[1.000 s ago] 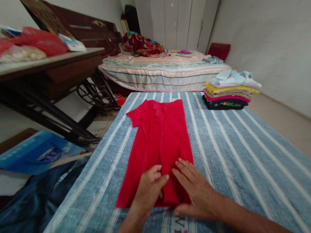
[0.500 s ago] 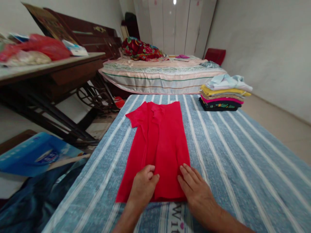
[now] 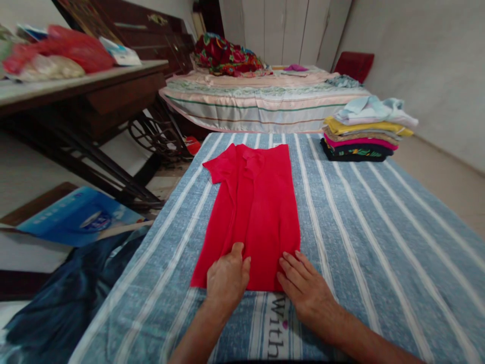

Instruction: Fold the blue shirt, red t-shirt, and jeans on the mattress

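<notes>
A red short-sleeved shirt (image 3: 267, 212) lies on the striped cloth with its right side folded inward. One sleeve sticks out at the upper left; the other lies across the folded part. Near the hem, my left hand (image 3: 227, 275) is closed at the folded edge, its index finger and thumb along the fabric and its other fingers curled under. My right hand (image 3: 305, 283) rests flat on the shirt's lower right edge, fingers stretched out and holding nothing.
A stack of folded clothes (image 3: 364, 134) stands at the bed's far right. The blue striped bedcloth (image 3: 341, 237) spreads beneath the shirt. To the left are a sewing table (image 3: 125, 83) with bags on it, a blue box (image 3: 87, 215) and dark cloth (image 3: 71, 288). Another bed (image 3: 261, 103) stands beyond.
The camera view has shifted, so the scene sits higher in the picture. My left index finger has stretched forward along the fold. My right hand stays flat on the shirt's edge.
</notes>
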`<state>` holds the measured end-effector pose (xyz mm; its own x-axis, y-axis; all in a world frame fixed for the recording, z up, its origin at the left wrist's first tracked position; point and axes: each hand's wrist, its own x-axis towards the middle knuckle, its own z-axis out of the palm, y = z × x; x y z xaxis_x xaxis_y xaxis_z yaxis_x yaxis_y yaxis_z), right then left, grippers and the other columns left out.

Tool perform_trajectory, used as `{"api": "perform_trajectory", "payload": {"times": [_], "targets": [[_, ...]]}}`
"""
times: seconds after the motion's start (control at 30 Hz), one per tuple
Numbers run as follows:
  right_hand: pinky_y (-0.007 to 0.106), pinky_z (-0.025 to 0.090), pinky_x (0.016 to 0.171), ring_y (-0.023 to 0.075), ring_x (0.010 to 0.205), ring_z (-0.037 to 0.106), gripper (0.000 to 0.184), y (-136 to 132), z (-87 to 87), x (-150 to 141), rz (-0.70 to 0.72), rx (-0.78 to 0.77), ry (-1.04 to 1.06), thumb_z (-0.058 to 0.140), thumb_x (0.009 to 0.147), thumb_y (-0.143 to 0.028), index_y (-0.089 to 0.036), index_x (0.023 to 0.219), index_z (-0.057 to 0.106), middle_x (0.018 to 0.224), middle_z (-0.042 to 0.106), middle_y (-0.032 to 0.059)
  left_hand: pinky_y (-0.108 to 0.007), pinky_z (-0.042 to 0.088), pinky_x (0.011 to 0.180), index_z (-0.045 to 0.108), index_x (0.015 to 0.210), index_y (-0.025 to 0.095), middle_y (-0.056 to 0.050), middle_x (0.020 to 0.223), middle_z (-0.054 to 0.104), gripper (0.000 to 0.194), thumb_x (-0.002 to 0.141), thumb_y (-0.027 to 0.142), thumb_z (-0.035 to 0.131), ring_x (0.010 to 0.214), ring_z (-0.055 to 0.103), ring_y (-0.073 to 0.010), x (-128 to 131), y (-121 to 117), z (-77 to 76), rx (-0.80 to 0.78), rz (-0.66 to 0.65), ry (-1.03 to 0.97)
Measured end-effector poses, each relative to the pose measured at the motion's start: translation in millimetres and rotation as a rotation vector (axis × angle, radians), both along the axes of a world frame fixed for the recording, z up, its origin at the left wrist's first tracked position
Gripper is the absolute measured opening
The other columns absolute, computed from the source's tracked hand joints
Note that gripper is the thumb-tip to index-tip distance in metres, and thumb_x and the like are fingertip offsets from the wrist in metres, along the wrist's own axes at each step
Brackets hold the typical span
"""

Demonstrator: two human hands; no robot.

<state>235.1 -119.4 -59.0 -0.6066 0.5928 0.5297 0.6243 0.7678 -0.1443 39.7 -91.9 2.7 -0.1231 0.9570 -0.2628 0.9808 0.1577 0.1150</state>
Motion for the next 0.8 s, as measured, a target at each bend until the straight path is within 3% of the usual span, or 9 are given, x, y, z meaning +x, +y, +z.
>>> {"api": "perform_trajectory", "payload": {"times": [0.13,0.27,0.43,0.57,0.63,0.7,0.8], "targets": [[0.048,0.042,0.099,0.0291,0.123,0.043,0.029,0,-2.7,0,0.026,0.044,-0.021,0.042,0.084,-0.007,-0.009,0.104,0.062,0.116,0.059,0.0164,-0.035,0.046,0.083,0.057,0.108,0.012,-0.014,0.103,0.064,0.027,0.086,0.02,0.044,0.098,0.061,-0.0252,12,0,8.2,0.214,-0.117,0.024],[0.042,0.05,0.09,0.0298,0.119,0.047,0.031,3,-4.5,-1,0.017,0.109,-0.027,0.038,0.085,-0.006,-0.008,0.103,0.062,0.114,0.061,0.0161,-0.038,0.038,0.1,0.055,0.117,0.012,-0.014,0.13,0.052,0.034,0.088,0.02,0.04,0.121,0.046,-0.0255,40,29,4.0,0.346,-0.365,-0.056],[0.038,0.051,0.087,0.0288,0.114,0.052,0.026,7,-15.6,-4,0.016,0.175,-0.048,0.044,0.087,-0.018,-0.011,0.104,0.062,0.114,0.061,0.016,-0.046,0.023,0.11,0.039,0.136,0.012,-0.013,0.148,0.03,0.051,0.093,0.038,0.032,0.137,0.022,-0.025,58,81,-31.2,0.327,-0.5,-0.06],[0.031,0.051,0.084,0.0225,0.1,0.061,0.011,9,-23.2,-8,-0.004,0.249,0.12,0.052,0.085,-0.021,-0.019,0.089,0.062,0.097,0.068,0.0076,-0.047,0.017,0.111,0.033,0.14,0.018,-0.008,0.15,0.025,0.058,0.092,0.049,0.026,0.139,0.017,-0.0229,48,95,-56.5,0.309,-0.548,-0.06],[0.026,0.052,0.082,0.0188,0.093,0.063,0.011,17,-11.6,-9,0.018,0.168,0.194,0.051,0.086,-0.026,-0.021,0.086,0.061,0.092,0.068,0.0046,-0.047,0.017,0.111,0.031,0.141,0.022,-0.007,0.151,0.023,0.058,0.091,0.051,0.027,0.139,0.016,-0.023,45,94,-59.8,0.291,-0.551,-0.056],[0.027,0.05,0.087,0.0186,0.099,0.061,0.02,39,10.7,-9,0.015,0.021,0.21,0.047,0.087,-0.032,-0.02,0.095,0.061,0.103,0.066,0.0077,-0.05,0.018,0.11,0.031,0.141,0.025,-0.008,0.151,0.022,0.058,0.09,0.052,0.03,0.139,0.016,-0.0264,44,93,-57.6,0.238,-0.531,-0.045],[0.036,0.039,0.102,0.0203,0.118,0.049,0.03,103,42.6,-11,-0.075,-0.124,0.18,0.04,0.09,-0.025,-0.016,0.113,0.059,0.125,0.055,0.0119,-0.053,0.017,0.109,0.032,0.141,0.026,-0.011,0.151,0.021,0.059,0.089,0.052,0.033,0.139,0.012,-0.0314,47,91,-49.4,0.221,-0.475,-0.034]]}}
